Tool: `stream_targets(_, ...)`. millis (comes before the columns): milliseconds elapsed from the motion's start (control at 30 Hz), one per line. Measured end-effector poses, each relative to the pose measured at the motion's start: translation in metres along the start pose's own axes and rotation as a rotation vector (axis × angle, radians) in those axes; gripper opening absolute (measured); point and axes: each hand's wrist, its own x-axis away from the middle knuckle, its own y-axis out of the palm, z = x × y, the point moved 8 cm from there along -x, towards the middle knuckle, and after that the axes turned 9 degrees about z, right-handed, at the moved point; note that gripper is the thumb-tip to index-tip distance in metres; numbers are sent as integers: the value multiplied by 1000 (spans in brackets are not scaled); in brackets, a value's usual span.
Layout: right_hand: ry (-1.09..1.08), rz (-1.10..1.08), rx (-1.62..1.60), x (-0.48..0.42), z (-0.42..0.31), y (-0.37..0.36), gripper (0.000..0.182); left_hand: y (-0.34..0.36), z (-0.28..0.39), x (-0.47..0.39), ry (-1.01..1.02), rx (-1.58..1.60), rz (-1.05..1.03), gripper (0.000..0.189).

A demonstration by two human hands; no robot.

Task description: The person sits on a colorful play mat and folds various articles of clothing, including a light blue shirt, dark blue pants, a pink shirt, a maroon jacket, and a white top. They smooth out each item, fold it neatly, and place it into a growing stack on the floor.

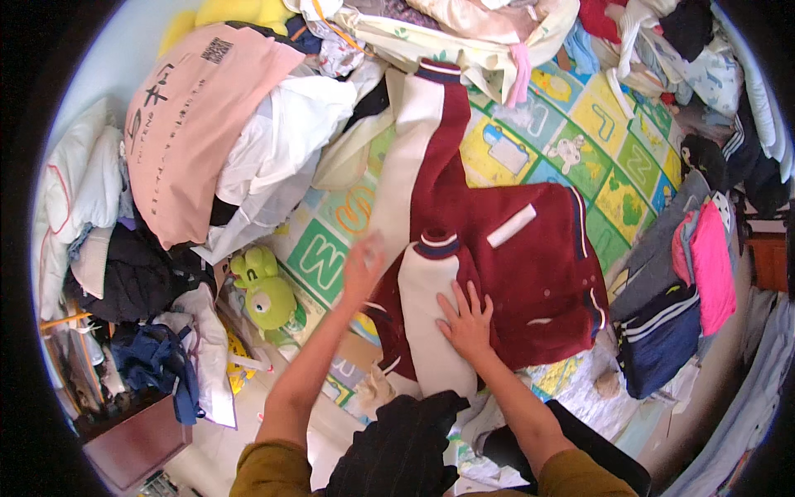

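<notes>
A maroon varsity jacket [528, 273] with cream sleeves lies spread on a play mat. One sleeve [404, 143] stretches away from me, ending in a striped ribbed cuff [439, 71]. The other sleeve [428, 304] is laid over the jacket body, its cuff pointing away from me. My right hand [469, 320] rests on this near sleeve and the maroon cloth beside it, fingers spread. My left hand [364, 264] is blurred, just left of the jacket; whether it touches the cloth is unclear. A white pocket strip [511, 226] crosses the jacket body.
The play mat [621, 161] bears letters and pictures. A green plush toy [267, 295] lies at left, below a pink printed bag [186, 130] and white plastic [286, 133]. Folded clothes [661, 338] are at right; heaped cloth [484, 31] lies beyond. Black fabric [397, 447] is nearest me.
</notes>
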Motion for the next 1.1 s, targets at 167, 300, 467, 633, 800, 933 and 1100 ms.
stream_targets(167, 114, 142, -219, -49, -40, -44, 65, 15, -102, -146, -271, -9, 88, 72)
stream_targets(300, 212, 184, -118, -97, -19, -10, 77, 73, -49, -159, -277, 169, -128, 72)
stream_targets(467, 237, 173, -98, -111, 15, 24, 60, 82, -23, -158, -546, 409, -196, 53)
stream_targets(633, 146, 428, -225, -102, -19, -37, 37, 65, -45, -163, -625, 562, -237, 54)
stream_targets(800, -58, 342, -105, -96, 6, 5, 40, 78, -36, -178, -607, 550, -302, 52)
stream_targets(933, -130, 319, -345, -115, 1, -19, 42, 74, -42, -183, -571, 592, -305, 49)
stream_targets(1100, -190, 229, -254, -99, -22, -14, 48, 69, -32, -176, -576, 638, -339, 48)
